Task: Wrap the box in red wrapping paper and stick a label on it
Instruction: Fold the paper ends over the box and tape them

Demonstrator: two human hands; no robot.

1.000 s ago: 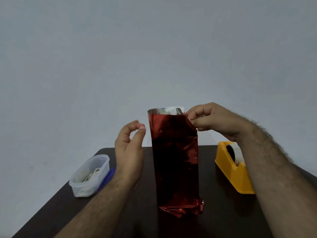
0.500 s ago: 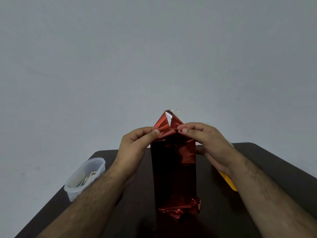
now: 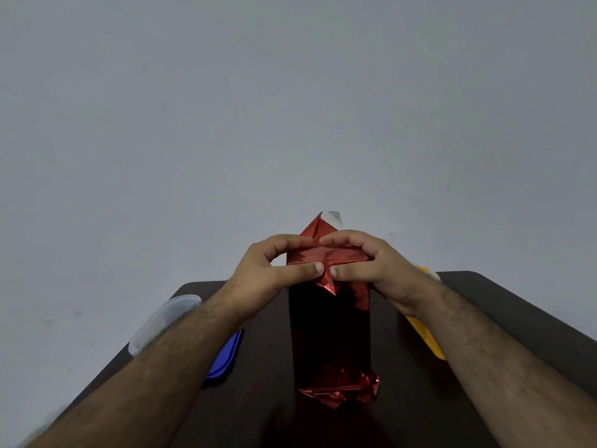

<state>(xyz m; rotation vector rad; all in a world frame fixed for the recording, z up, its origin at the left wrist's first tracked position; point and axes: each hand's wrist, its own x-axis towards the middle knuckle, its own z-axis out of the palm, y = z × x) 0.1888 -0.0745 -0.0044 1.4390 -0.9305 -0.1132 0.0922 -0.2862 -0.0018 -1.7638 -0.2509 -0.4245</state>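
Plain pale grey wall [image 3: 290, 92] behind — dark brown table [image 3: 517, 318] with rounded corners, dim light

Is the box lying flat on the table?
No, the box stands upright on the table, with both hands folding the red paper at its top.

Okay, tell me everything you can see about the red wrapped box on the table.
The red wrapped box stands upright on the dark table, tall and narrow, covered in shiny, crinkly red foil-like paper. Its bottom end is folded shut in a crumpled bunch. At the top, side flaps are pressed inward; a pointed back flap stands up, showing a pale underside, and a small point hangs over the front. The left hand and right hand both pinch the top folds.
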